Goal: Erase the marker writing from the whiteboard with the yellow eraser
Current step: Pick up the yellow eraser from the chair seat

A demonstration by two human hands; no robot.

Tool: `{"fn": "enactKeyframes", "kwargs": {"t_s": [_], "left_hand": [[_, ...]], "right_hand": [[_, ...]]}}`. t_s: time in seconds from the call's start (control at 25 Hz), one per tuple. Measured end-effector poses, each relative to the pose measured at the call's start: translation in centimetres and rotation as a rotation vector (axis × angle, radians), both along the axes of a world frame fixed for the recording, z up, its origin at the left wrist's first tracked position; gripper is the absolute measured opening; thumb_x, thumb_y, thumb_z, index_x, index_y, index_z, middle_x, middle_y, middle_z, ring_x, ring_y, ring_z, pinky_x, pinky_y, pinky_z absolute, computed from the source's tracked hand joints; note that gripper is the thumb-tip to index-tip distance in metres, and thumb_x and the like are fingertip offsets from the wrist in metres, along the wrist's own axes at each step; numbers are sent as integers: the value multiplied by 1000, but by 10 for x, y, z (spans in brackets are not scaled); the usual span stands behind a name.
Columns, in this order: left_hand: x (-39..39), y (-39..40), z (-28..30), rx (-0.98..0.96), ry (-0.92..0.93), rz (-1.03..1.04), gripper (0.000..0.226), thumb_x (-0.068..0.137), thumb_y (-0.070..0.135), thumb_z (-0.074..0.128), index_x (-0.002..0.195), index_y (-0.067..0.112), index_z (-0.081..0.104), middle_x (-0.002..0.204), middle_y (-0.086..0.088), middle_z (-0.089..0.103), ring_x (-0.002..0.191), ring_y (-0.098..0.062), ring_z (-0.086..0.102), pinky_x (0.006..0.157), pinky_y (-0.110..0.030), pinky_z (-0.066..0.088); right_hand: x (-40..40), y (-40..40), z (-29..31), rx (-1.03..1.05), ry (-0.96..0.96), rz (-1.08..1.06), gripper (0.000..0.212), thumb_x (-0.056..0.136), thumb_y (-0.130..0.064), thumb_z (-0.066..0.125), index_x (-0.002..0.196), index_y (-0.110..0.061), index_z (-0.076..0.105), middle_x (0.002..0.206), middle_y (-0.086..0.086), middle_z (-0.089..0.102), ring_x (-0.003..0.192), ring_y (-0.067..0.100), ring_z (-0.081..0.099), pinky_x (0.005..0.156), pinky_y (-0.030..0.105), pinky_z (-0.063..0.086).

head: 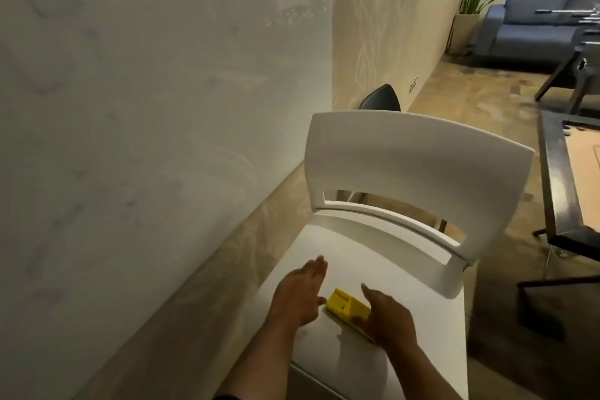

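Where right hand (388, 315) overlaps, yellow eraser (348, 306) half hidden, grip unclear

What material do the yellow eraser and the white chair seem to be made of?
The yellow eraser looks like hard moulded plastic: uniform colour, sharp edges, a recessed slot on top. The white chair seems to be moulded plastic too, smooth with a soft satin sheen and one-piece curved back; painted wood cannot be excluded.

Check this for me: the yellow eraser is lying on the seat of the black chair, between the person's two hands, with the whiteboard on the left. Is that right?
Not quite. The head view shows the yellow eraser on the seat of the white chair, not a black one. The rest holds: it lies between the left hand and right hand, with the whiteboard on the left.
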State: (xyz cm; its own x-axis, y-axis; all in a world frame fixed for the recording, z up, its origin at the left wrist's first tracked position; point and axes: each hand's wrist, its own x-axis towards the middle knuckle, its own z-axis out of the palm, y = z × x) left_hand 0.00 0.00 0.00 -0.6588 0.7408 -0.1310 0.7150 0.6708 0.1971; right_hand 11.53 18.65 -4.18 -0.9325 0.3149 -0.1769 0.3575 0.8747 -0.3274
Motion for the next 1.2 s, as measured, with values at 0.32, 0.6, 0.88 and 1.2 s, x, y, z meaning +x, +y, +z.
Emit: {"fn": "enactKeyframes", "kwargs": {"t_s": [0.32,0.6,0.88,1.2], "left_hand": [[6,44,-54,-148,-115,-94,102,97,2,69,170,20,0,178,2,-3,163,-28,12,126,-46,29],[1,53,-64,-100,-91,-39,77,99,3,65,165,17,29,172,-6,28,158,-31,27,120,-50,37],[-30,24,-21,98,191,69,69,66,16,97,128,19,67,121,1,72,109,-21,72,83,-33,60],[-79,-70,114,243,797,190,52,93,6,56,144,10,61,140,-6,64,136,-26,59,95,-36,53]], "right_hand": [[-7,10,-37,0,-33,31,70,95,-64,54,156,-32,38,143,-12,58,122,13,60,95,26,49],[-24,13,-45,-23,83,132,40,92,-46,64,128,-30,57,123,-10,64,106,15,61,77,24,41],[-77,12,-1,1,399,313,73,48,-34,103,112,-20,70,99,-3,74,77,20,70,67,22,47],[-194,-52,141,38,888,556,72,58,-31,98,121,-11,71,113,7,60,96,29,58,77,41,52]]}}
